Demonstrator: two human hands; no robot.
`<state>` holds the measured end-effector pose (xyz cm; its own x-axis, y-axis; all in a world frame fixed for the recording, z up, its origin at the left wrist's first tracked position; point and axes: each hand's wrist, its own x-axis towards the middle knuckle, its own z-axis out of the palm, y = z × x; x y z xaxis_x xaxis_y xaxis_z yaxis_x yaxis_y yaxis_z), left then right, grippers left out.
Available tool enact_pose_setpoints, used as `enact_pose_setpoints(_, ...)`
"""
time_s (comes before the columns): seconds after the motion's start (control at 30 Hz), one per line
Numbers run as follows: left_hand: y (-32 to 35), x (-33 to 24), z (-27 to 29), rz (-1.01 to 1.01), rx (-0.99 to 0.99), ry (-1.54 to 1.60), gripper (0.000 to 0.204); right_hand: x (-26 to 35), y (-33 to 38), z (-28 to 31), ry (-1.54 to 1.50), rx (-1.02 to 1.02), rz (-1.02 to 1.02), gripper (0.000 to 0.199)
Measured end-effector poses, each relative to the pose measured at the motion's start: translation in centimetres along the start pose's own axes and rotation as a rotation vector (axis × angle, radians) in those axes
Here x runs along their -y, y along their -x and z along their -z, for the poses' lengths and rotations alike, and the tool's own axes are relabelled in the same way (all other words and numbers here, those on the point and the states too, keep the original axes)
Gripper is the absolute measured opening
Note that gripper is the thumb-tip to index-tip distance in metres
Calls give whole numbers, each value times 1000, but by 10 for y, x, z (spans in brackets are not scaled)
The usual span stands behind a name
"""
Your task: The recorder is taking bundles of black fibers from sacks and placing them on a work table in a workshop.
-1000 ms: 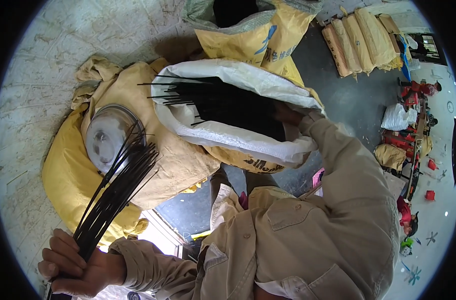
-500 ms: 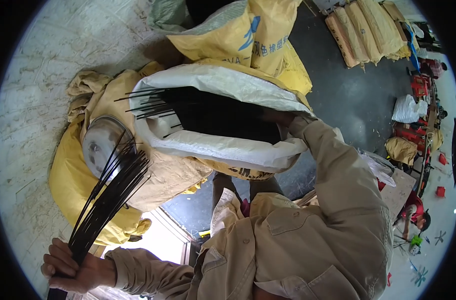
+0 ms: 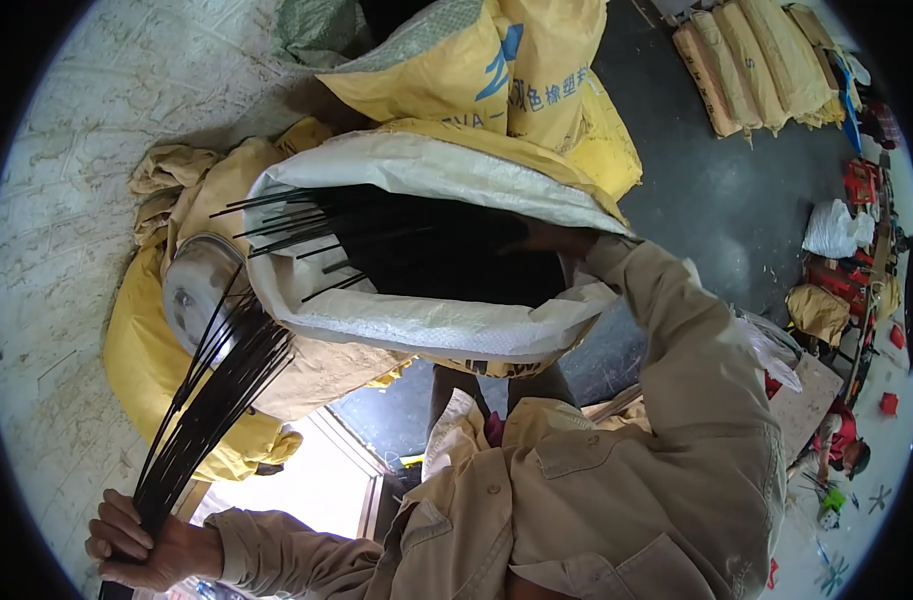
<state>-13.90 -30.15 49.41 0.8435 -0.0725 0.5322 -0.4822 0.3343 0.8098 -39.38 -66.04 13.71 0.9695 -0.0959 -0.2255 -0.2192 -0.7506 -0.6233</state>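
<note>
Left hand (image 3: 141, 545): fist wrapped round the lower end of a bundle of thin black rods (image 3: 211, 400), which fans upward toward the sack.
Right hand (image 3: 551, 240): reaches into the mouth of the open white woven sack (image 3: 426, 325); fingers lost in the dark interior, grip cannot be told.
Sack contents: more black rods (image 3: 306, 235), tips poking out at the left rim.
Surroundings: yellow sacks (image 3: 476, 70) behind; round metal lid (image 3: 191, 295) beside the bundle; dark floor (image 3: 716, 190) to the right.
</note>
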Motion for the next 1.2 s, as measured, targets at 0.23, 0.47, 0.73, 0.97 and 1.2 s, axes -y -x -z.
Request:
enact_pose_setpoints(0.23,5,-3,-5,26,75,22,26,-4,53,-6,-585,-236,-23,58)
enact_pose_setpoints(0.47,18,-1,-20,-3,145,-39,25,9,-5,10,-406,-209,-28,52)
enact_pose_setpoints(0.73,26,-3,-10,-15,227,-28,26,31,18,61,-119,-201,12,46)
enact_pose_setpoints(0.97,30,1,-30,-46,108,-178,23,130,10,127,-241,-356,243,31)
enact_pose_setpoints(1.2,11,16,-42,161,479,-2,43,287,-17,241,-556,-575,525,25)
